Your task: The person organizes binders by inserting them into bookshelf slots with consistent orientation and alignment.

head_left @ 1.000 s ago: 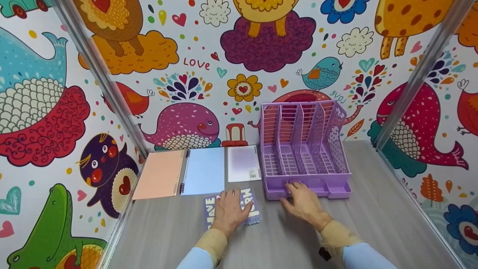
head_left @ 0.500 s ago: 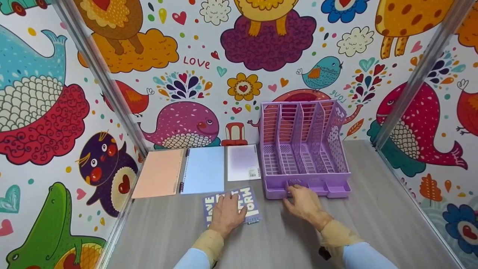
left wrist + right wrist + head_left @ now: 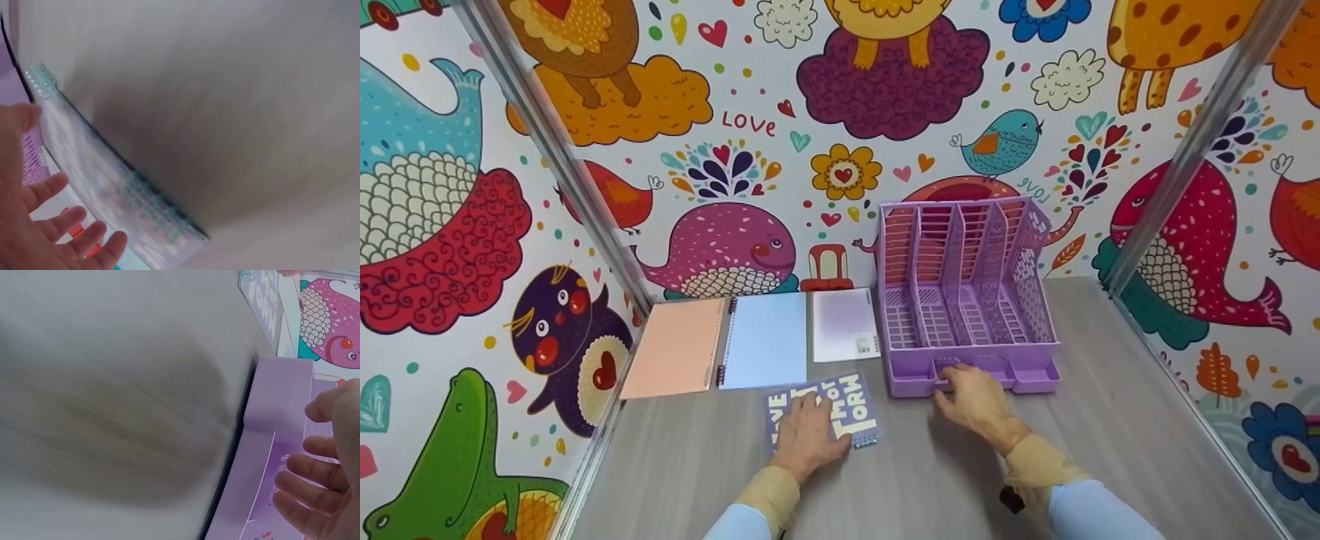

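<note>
A small purple spiral notebook (image 3: 856,401) with large cream lettering lies slightly turned on the table. My left hand (image 3: 806,433) is over it, fingers spread and lightly bent, covering part of the lettering. In the left wrist view the fingers of this hand (image 3: 42,216) reach across near the notebook (image 3: 90,152) without curling round it. At the front of the purple file organizer (image 3: 971,351) is my right hand (image 3: 979,403), its fingertips over the shallow front tray. In the right wrist view its relaxed fingers (image 3: 306,492) hang over the tray with nothing gripped.
A peach notebook (image 3: 675,346), a blue spiral notebook (image 3: 765,341) and a white-and-lilac notebook (image 3: 844,322) lie in a row left of the organizer. Patterned walls (image 3: 847,90) with metal corner posts (image 3: 547,150) close in the table (image 3: 900,487).
My left hand has slid slightly left over the notebook, uncovering more of its lettering. My right hand stays at the organizer's front tray. The head view has shifted slightly.
</note>
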Demonstrator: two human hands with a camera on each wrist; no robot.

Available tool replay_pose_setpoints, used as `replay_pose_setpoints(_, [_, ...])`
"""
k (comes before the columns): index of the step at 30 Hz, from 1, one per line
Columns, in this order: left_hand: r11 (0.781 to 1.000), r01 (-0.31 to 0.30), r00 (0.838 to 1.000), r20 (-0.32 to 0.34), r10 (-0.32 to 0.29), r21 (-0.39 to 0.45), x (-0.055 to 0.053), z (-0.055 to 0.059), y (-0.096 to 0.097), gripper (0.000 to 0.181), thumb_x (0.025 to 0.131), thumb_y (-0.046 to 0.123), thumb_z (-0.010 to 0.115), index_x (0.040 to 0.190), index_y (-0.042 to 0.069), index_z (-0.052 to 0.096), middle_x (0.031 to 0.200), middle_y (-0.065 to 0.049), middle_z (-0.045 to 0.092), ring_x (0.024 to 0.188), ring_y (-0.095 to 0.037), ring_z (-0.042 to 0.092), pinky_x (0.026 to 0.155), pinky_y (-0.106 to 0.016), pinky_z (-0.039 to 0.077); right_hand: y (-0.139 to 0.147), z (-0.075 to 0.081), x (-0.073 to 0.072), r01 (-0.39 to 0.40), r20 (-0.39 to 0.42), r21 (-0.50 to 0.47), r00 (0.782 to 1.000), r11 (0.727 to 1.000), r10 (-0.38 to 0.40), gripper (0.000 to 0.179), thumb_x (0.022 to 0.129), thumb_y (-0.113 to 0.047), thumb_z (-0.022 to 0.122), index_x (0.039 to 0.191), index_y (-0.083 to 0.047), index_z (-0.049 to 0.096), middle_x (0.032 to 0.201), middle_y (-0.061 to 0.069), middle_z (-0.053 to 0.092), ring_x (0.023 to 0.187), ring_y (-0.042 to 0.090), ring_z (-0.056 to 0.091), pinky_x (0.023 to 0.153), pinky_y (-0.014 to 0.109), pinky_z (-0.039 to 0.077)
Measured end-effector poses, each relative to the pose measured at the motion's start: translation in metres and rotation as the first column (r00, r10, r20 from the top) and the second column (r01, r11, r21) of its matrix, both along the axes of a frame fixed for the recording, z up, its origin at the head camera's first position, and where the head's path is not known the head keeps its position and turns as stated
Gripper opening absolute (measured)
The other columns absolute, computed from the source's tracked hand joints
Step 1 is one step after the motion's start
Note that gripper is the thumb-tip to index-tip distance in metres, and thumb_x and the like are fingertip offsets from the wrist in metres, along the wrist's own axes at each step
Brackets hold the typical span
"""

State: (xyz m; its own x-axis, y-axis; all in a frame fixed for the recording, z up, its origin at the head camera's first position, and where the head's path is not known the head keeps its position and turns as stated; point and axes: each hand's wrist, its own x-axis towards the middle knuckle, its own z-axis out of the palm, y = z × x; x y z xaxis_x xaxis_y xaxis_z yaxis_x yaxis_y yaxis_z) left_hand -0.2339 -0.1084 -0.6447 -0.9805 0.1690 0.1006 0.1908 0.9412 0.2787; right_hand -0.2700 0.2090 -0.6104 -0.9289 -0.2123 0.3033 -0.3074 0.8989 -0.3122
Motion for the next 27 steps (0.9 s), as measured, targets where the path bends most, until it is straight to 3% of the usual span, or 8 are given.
replay_pose_setpoints(8, [1.0,0.004,0.993,0.118,-0.007,0.025,0.0,0.0,-0.004,0.1,0.076,0.063,0.092,0.151,0.003,0.065,0.164,-0.029,0.055,0.148,-0.051,0.056,0.116,-0.073,0.053,0.008,0.005,-0.004,0.026,0.029,0.023,0.999,0.999,-0.026,0.028,0.09,-0.022,0.086,0.112,-0.006,0.083,0.11,0.017,0.084,0.093,0.046,0.081,0.081,0.059,0.067])
replay_pose_setpoints(15, [0.999,0.035,0.968,0.247,-0.041,0.029,0.001,0.01,-0.016,0.11,0.07,0.062,0.095,0.159,0.008,0.06,0.172,-0.03,0.047,0.158,-0.059,0.045,0.121,-0.078,0.046,0.016,0.007,-0.006,0.038,0.014,0.023,0.999,0.999,-0.038,0.03,0.089,-0.023,0.084,0.113,-0.005,0.083,0.104,0.017,0.082,0.089,0.047,0.08,0.078,0.061,0.066])
replay_pose_setpoints(21, [0.995,0.094,0.941,0.324,-0.102,0.042,0.001,0.024,-0.027,0.105,0.072,0.049,0.1,0.16,0.01,0.06,0.174,-0.029,0.046,0.161,-0.062,0.041,0.128,-0.076,0.04,0.022,0.008,-0.008,0.062,0.002,0.01,0.998,0.998,-0.062,0.027,0.089,-0.022,0.083,0.109,-0.003,0.083,0.099,0.016,0.081,0.087,0.045,0.079,0.078,0.061,0.066])
replay_pose_setpoints(27, [0.995,0.094,0.935,0.339,-0.102,0.04,-0.004,0.03,-0.028,0.09,0.077,0.037,0.101,0.156,0.013,0.065,0.171,-0.026,0.051,0.158,-0.06,0.046,0.129,-0.073,0.041,0.026,0.008,-0.008,0.063,0.006,0.003,0.998,0.998,-0.063,0.029,0.09,-0.022,0.084,0.111,-0.003,0.083,0.099,0.017,0.081,0.091,0.045,0.079,0.083,0.062,0.065])
